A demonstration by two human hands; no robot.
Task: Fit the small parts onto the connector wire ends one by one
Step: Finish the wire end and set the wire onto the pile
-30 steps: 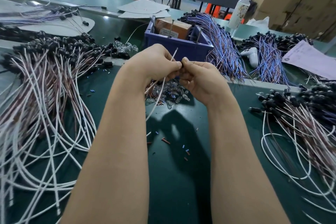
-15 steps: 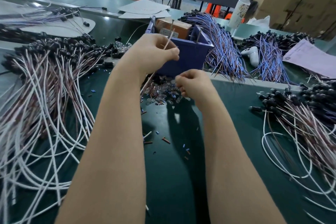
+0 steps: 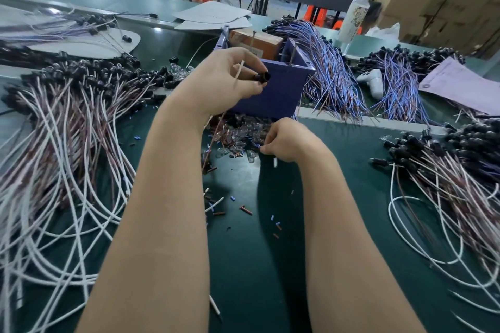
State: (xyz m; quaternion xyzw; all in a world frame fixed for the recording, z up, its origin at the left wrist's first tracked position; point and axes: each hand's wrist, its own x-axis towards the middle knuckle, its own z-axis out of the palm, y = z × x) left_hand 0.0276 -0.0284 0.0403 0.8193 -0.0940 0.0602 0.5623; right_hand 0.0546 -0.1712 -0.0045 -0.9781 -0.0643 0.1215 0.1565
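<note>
The bench [image 3: 243, 273] has a dark green surface. Short wire offcuts [image 3: 246, 209] lie scattered on it, well in front of the blue bin [image 3: 273, 92].

The right hand [image 3: 286, 140] is lowered to the bench just in front of the bin. Its fingers are curled, with the fingertips [image 3: 263, 149] at the edge of the pile of small parts [image 3: 238, 138]. This pile of clear pieces lies against the front wall of the bin. Whether the right grip encloses a part cannot be determined.

The left hand [image 3: 224, 81] is raised in front of the bin's left front corner. Its grip is clenched on one connector wire [image 3: 262, 77], pinching the black connector between thumb and fingers. A white wire end projects upward, and the remaining wire runs down to the pile.

A large white-and-brown wire bundle [image 3: 67, 130] lies left of the bin, and a similar bundle [image 3: 446, 170] lies right of it. A brown box [image 3: 257, 40] sits inside the bin. Blue wires [image 3: 330, 67] lie against its right side, and a white bottle [image 3: 354, 16] stands beyond them
</note>
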